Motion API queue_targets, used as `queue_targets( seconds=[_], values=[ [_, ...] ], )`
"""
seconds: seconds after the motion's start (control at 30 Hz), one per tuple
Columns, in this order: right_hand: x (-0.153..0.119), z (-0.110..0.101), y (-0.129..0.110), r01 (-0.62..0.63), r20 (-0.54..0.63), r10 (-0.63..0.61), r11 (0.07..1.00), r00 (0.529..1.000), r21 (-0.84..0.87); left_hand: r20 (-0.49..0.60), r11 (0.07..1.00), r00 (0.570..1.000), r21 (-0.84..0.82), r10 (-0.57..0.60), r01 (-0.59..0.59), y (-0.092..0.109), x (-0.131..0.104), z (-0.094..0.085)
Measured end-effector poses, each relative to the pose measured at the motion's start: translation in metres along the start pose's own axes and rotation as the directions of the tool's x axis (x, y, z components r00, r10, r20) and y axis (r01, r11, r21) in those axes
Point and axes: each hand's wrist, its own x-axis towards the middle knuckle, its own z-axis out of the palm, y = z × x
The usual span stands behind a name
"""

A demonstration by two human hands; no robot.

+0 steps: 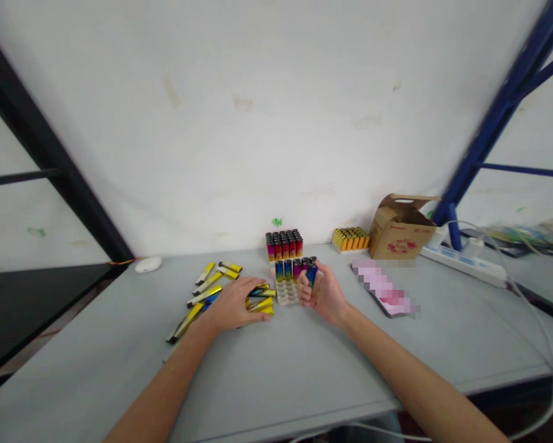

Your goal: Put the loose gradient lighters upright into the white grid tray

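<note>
My left hand (234,304) is spread over a loose pile of shiny yellow, silver and dark tubes (263,304); its thumb and fingers are apart, with some pieces showing between them. More yellow tubes (206,296) lie scattered to its left. A white tray (286,294) with round holes stands between my hands. Blue-and-yellow and purple tubes with black tops, like lighters (283,271), stand upright in its back rows. My right hand (325,295) is closed at the tray's right side, fingers curled around a blue lighter-like tube (311,272).
Behind the tray stands a block of red-and-purple tubes (284,246). Against the wall are a tray of orange tubes (351,240) and an open cardboard box (399,234). A phone (382,288), a power strip (465,261) with cables, and a white oval object (148,264) lie on the table.
</note>
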Motion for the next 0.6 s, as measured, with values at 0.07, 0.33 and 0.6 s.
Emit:
queue_targets(
  seconds=[0.07,0.33,0.6],
  values=[
    [-0.001,0.0,0.0,0.018,-0.001,-0.018,1.0,1.0,-0.001,0.0,1.0,1.0,-0.004,0.001,-0.001,0.0,0.0,0.0],
    [-0.001,0.002,0.002,0.095,-0.034,-0.096,0.995,0.995,-0.04,-0.018,1.0,1.0,-0.001,0.012,-0.012,0.002,0.0,0.002],
    [-0.005,0.011,0.006,0.126,-0.066,-0.135,0.984,0.989,-0.125,-0.034,1.0,0.999,0.024,0.007,-0.006,0.005,0.001,0.004]
  ],
)
